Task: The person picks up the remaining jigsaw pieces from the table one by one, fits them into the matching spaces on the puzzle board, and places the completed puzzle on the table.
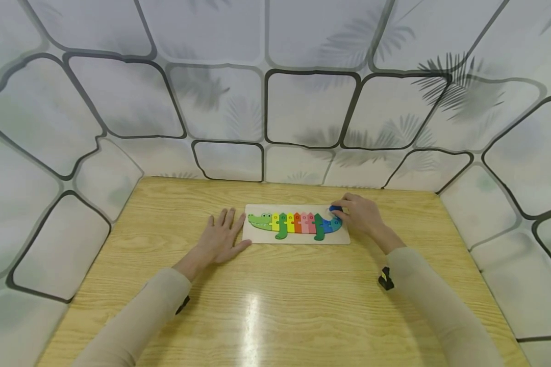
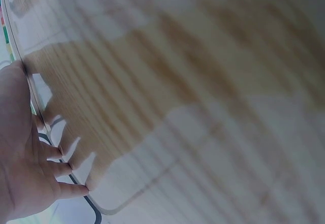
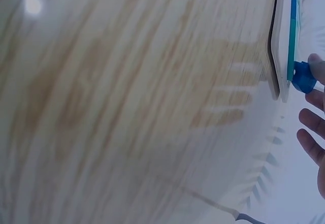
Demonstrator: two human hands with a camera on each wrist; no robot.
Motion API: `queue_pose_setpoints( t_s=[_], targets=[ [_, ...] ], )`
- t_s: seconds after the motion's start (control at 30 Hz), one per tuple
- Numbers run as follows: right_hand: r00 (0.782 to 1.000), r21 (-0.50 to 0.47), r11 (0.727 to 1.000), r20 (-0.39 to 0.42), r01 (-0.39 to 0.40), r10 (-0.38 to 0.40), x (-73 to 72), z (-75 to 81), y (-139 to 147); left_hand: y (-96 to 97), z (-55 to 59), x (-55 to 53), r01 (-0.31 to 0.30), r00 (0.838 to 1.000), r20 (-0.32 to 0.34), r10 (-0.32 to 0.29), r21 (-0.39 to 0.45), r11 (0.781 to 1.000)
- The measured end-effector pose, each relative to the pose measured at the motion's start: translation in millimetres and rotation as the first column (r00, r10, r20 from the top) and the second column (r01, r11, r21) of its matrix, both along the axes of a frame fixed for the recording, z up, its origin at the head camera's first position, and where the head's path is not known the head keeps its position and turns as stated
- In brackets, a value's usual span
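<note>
A crocodile puzzle [image 1: 297, 223] in green, yellow, red, pink and blue pieces lies on a pale board [image 1: 261, 237] on the table. At the board's right end, my right hand [image 1: 360, 214] pinches a blue puzzle piece [image 1: 335, 208] between thumb and finger, just above the tail. The right wrist view shows the same blue piece [image 3: 304, 77] tilted at the board's edge, the other fingers spread apart. My left hand [image 1: 220, 237] rests flat with fingers spread at the board's left end, its thumb by the lower left corner. In the left wrist view the left hand [image 2: 30, 168] touches the tabletop.
The wooden table [image 1: 275, 285] has a glossy top with a bright reflection near the front. Behind it and at both sides stand white walls [image 1: 312, 107] with a stone outline and leaf pattern. A dark wrist strap part [image 1: 386, 279] hangs under the right sleeve.
</note>
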State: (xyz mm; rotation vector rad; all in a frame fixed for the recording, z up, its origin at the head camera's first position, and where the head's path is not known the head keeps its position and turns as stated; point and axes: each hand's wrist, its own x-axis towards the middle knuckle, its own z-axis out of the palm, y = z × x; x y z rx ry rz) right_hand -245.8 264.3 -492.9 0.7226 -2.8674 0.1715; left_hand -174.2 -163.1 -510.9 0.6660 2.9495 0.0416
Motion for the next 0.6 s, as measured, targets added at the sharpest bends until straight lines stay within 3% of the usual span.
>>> queue_pose_setpoints(
  t_s=[0.6],
  targets=[
    [0.999,0.053,0.999,0.032,-0.011,0.009,-4.0,-3.4,-2.6,1.0,-0.2,0.1,-0.002,1.0,0.013,0.002,0.001,1.0]
  ],
)
